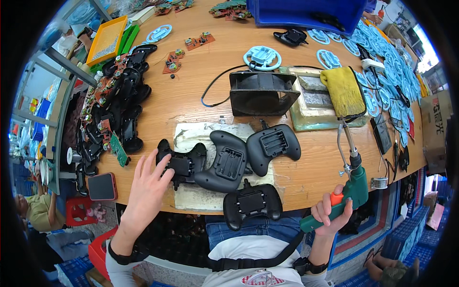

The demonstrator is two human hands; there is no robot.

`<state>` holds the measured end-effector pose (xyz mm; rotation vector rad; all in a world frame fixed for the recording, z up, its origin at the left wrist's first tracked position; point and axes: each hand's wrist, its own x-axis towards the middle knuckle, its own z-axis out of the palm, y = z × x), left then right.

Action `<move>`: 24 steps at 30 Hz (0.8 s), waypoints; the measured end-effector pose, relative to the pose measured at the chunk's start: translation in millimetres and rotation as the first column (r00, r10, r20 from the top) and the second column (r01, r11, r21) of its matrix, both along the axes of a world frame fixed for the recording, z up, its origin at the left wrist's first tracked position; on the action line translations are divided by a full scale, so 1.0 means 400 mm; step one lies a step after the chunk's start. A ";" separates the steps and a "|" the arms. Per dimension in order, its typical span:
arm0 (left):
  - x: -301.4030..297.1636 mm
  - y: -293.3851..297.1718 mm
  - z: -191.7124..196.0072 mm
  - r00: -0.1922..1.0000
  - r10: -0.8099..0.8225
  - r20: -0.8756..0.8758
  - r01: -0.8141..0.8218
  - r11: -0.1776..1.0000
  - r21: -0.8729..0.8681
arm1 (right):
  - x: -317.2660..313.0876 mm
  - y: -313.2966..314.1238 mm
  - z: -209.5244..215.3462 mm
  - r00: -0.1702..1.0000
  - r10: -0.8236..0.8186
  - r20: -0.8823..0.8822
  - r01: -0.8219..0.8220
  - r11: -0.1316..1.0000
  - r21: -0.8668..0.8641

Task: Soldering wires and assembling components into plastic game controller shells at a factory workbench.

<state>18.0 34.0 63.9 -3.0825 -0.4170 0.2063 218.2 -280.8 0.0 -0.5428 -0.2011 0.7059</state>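
My right hand is wrapped round the handle of a green soldering gun with an orange trigger. Its metal barrel points up, the tip end by a yellow cloth on a stand. Fingers spread, my left hand hovers over or touches the left edge of a black game controller half; contact is unclear. Beside it lie a controller with an uncovered battery bay and another like it. One more controller half sits at the table's front edge.
A black fan stands behind the controllers. Stacked controller shells and circuit boards line the left, near a phone. Light-blue plastic rings pile up at the right. A blue bin stands at the back.
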 end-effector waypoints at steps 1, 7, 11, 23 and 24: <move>-0.005 -0.008 -0.009 0.999 -0.001 0.054 0.001 1.000 -0.004 | 0.001 0.000 -0.001 1.000 -0.001 -0.001 0.001 1.000 0.007; 0.019 -0.092 -0.064 0.966 0.176 0.187 -0.127 0.961 -0.246 | 0.001 0.003 -0.002 1.000 0.010 -0.010 -0.010 1.000 0.019; -0.001 -0.071 -0.087 0.970 0.157 0.188 -0.102 0.957 -0.273 | 0.000 -0.004 -0.003 1.000 0.011 0.029 -0.011 1.000 0.010; -0.011 -0.076 -0.082 0.967 0.054 0.248 0.014 0.965 -0.263 | -0.009 -0.010 -0.025 1.000 -0.003 0.013 0.004 0.998 -0.060; -0.005 -0.085 -0.083 0.961 0.041 0.275 0.027 0.971 -0.239 | -0.009 -0.011 -0.024 1.000 -0.008 0.025 0.010 0.997 -0.078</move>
